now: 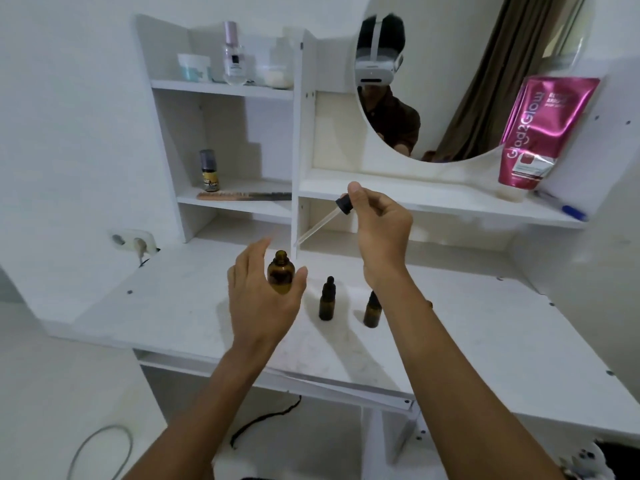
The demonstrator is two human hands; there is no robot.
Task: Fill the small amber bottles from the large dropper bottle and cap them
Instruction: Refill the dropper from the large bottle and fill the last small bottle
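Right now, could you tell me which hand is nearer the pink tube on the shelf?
Right. The right hand holds the dropper lower-left of the pink tube; the left hand is farther left.

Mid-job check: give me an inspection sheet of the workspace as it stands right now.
Surface: white vanity desk, bare apart from the job's things.
Job's things: large amber bottle uncapped, in left hand; dropper out of it, tilted, in right hand; two small amber bottles upright on desk, the left one capped, the other's top hidden behind the wrist.
Clutter: pink tube, blue pen, comb, jars and bottles on shelves.
Grippers: both hands holding.
Cables: plug in wall socket; cords on floor.
Surroundings: round mirror, white walls.
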